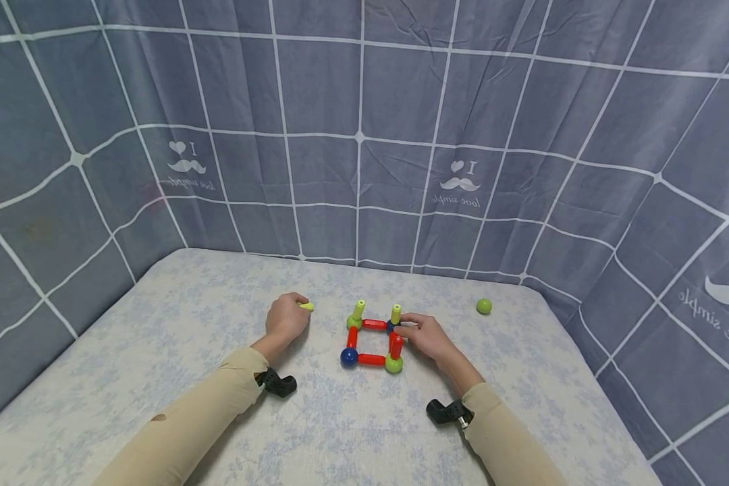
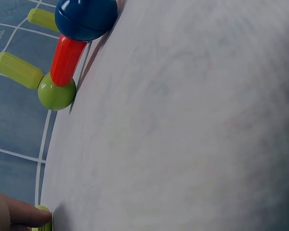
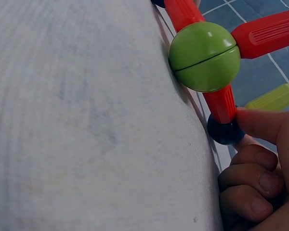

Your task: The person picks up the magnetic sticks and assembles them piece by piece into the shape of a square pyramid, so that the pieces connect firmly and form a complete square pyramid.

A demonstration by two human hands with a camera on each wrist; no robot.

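right fingers (image 1: 408, 329) pinching blue ball (image 3: 225, 132), left fingers (image 1: 294, 305) gripping yellow-green stick (image 1: 306, 306), "love simple" curtain (image 1: 460, 177)

Grey-blue cloth (image 1: 364, 88) hangs on three sides like a booth, crossed by white grid lines and creased in places. Printed white moustache motifs (image 1: 460, 183) with small script repeat across it. Below sits a desk (image 1: 206, 290) covered in pale fabric with a faint blue floral pattern, evenly lit.
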